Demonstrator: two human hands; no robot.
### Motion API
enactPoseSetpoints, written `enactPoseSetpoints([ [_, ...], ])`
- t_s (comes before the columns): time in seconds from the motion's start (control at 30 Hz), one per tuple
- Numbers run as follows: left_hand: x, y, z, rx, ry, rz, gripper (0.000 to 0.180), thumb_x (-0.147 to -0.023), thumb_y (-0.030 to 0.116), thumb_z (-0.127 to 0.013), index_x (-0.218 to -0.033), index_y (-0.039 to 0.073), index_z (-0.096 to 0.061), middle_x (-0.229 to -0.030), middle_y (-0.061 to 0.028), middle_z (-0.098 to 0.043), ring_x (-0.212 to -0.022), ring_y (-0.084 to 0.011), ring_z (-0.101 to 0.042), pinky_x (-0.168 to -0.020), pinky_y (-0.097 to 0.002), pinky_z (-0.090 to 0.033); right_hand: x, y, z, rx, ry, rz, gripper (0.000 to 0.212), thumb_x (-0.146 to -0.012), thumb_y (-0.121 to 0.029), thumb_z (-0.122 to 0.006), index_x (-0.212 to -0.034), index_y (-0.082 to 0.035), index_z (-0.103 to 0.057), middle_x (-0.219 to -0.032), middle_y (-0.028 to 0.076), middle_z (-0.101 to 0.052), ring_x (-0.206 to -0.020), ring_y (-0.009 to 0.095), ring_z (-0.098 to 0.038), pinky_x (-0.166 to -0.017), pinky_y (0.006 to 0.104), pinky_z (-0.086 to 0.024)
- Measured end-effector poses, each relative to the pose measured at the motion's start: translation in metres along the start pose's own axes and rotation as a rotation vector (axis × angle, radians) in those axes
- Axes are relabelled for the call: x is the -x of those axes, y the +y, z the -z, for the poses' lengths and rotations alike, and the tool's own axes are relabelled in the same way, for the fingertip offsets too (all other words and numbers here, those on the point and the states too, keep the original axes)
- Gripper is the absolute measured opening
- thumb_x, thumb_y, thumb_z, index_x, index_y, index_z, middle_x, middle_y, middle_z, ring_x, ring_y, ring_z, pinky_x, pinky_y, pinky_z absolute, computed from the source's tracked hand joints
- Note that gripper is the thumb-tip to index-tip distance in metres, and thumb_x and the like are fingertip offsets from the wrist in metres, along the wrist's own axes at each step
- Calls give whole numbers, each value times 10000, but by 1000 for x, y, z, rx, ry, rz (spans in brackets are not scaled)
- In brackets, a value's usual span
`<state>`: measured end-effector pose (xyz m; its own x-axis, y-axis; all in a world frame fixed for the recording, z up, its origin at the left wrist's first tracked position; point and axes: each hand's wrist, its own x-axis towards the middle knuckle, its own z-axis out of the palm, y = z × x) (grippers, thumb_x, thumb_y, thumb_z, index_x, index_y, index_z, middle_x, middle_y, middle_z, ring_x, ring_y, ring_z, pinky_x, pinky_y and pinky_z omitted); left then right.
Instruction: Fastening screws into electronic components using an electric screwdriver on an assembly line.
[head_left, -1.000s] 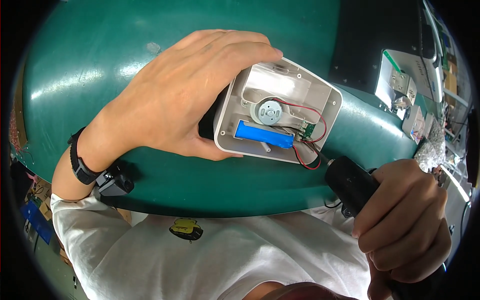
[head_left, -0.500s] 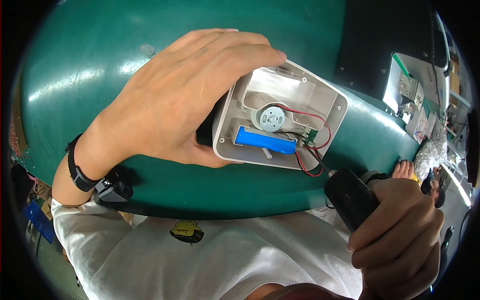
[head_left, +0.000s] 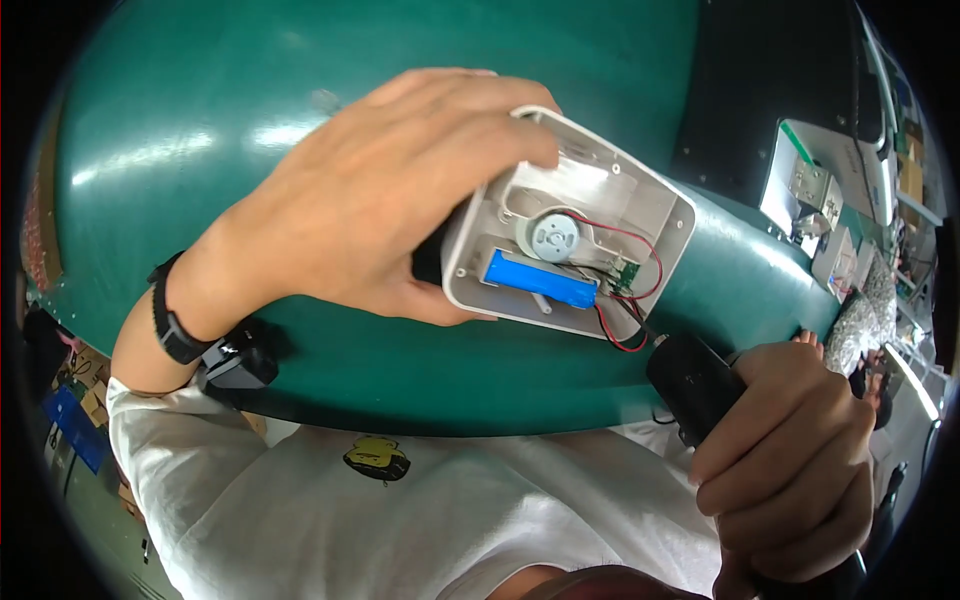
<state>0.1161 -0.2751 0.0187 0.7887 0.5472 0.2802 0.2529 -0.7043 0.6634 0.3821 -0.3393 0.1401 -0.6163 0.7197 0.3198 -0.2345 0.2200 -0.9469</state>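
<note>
My left hand [head_left: 370, 190] grips a light grey plastic housing [head_left: 640, 185] by its left side, fingers over the top edge and thumb below. The housing is tilted with its open side toward me. Inside sit a round silver motor [head_left: 555, 238], a blue cylindrical battery [head_left: 540, 279] and a small green circuit board [head_left: 626, 274], linked by thin red and black wires. My right hand [head_left: 795, 460] is wrapped round a black electric screwdriver [head_left: 695, 385]. Its thin bit reaches into the housing's lower right corner, by the wires; where the tip rests is hidden.
A green table [head_left: 200, 240] lies beneath, with a black mat [head_left: 770, 70] at the far right. Along the right edge are a metal fixture [head_left: 815, 190] and a crumpled clear plastic bag [head_left: 870, 310]. Another person's hand [head_left: 808, 340] shows there. A black device [head_left: 242, 362] is beside my left wrist.
The housing has shifted slightly right and turned a little in my left hand. My right hand and the screwdriver have moved slightly left, the bit still at the same corner.
</note>
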Motion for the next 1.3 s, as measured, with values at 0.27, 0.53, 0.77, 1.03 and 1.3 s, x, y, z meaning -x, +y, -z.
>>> enactPoseSetpoints([
  [0.27,2,-6,13,8,1,-54,666,-685,388,-900,-1176,80,-573,-1355,-173,-554,-1236,-405,-563,-1068,-502,-459,12,8,43,26,53,443,311,-883,-176,-821,-965,-52,-548,-798,41,-711,-625,108,-699,-520,207,-577],
  [0.53,-23,-85,70,-746,658,325,664,-779,249,-801,-1309,-29,-515,-1359,-262,-548,-1285,-442,-508,-1131,-505,-393,81,-54,105,340,481,553,178,-937,-179,-614,-942,-73,-472,-747,13,-485,-566,112,-468,-580,251,-404],
  [0.77,49,-153,154,-1080,1197,119,321,-778,100,-741,-1048,3,-597,-1065,-170,-626,-1053,-400,-559,-969,-467,-435,59,-28,100,337,494,478,200,-969,-208,-563,-1028,-62,-441,-756,18,-436,-544,93,-421,-588,279,-374],
  [1.03,83,-233,220,-876,1086,1003,593,-864,308,-747,-1347,67,-504,-1355,-284,-504,-1354,-474,-410,-1108,-545,-404,40,-23,94,325,492,404,222,-990,-208,-579,-1036,-66,-414,-755,21,-436,-529,85,-407,-570,249,-381],
  [1.3,87,-247,252,-596,1226,1079,715,-797,450,-807,-1256,-53,-587,-1296,-305,-573,-1203,-439,-602,-1040,-495,-490,28,-23,88,265,477,495,241,-989,-156,-610,-1046,-67,-393,-744,28,-445,-487,91,-393,-516,244,-380],
])
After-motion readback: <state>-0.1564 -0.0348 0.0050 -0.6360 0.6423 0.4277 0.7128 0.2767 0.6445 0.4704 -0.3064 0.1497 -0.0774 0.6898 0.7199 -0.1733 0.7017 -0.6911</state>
